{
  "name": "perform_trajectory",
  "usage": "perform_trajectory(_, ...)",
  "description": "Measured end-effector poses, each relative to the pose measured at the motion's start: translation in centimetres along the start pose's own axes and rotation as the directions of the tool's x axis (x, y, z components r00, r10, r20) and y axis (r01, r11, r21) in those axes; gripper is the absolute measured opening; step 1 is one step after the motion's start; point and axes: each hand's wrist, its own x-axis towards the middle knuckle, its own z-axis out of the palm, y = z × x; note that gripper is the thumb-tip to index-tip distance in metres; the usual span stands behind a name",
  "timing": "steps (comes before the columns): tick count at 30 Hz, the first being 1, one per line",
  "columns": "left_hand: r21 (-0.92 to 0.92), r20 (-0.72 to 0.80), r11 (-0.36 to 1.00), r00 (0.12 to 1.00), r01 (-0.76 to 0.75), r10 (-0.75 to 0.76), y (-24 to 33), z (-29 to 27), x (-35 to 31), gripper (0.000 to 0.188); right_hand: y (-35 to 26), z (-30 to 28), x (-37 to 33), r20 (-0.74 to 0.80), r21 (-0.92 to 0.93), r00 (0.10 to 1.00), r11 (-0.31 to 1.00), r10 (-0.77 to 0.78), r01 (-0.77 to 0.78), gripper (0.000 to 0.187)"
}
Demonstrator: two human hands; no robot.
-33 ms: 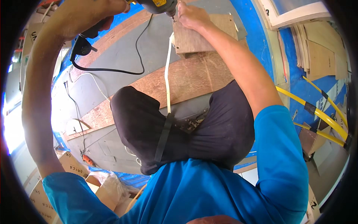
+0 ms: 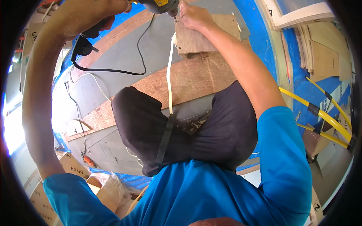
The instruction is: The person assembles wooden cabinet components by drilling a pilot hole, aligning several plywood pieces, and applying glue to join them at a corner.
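My left hand is at the top left, closed round the grip of a corded power drill, which is partly cut off by the upper edge. The drill's bit points down at the near-left corner region of a small plywood board; whether it touches the wood I cannot tell. My right hand rests over the board's left part, fingers curled together right beside the drill's chuck. What those fingers hold, if anything, is hidden. A black power cord loops from the drill's grip.
A long reddish-brown plywood strip lies on the grey surface before my knees. A pale strap runs toward my lap. Yellow tubes, stacked wood panels and a white frame stand right. Cardboard boxes sit lower left.
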Motion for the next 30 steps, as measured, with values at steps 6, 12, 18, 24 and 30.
perform_trajectory(6, 0.142, -0.084, 0.986, 0.992, -0.086, 0.099, -1.1, 1.2, 0.2, 0.063, -0.7, -0.2, -0.6, -0.014, -0.017, 0.999, 0.999, -0.046, 0.046, 0.059)
perform_trajectory(12, 0.032, 0.024, 0.973, 0.973, 0.228, -0.229, 1.2, -0.6, 1.2, 0.065, -1.1, 0.1, 0.0, -0.04, 0.006, 0.999, 1.0, -0.023, 0.024, 0.059)
perform_trajectory(18, -0.063, 0.074, 0.981, 0.982, 0.181, -0.176, -0.7, 0.1, 2.2, 0.065, -0.6, 0.2, -0.1, -0.03, 0.022, 0.999, 1.0, -0.011, 0.012, 0.06)
perform_trajectory(24, -0.195, 0.096, 0.972, 0.989, 0.129, -0.112, -1.8, 0.9, 3.1, 0.066, -1.4, -1.3, -0.9, -0.005, 0.177, 1.0, 0.984, 0.003, -0.002, 0.068)
perform_trajectory(30, -0.431, -0.082, 0.899, 0.995, -0.084, 0.054, -9.9, 3.2, 3.1, 0.066, 0.0, -0.7, -1.0, -0.025, 0.102, 0.991, 0.986, 0.135, -0.132, 0.051)
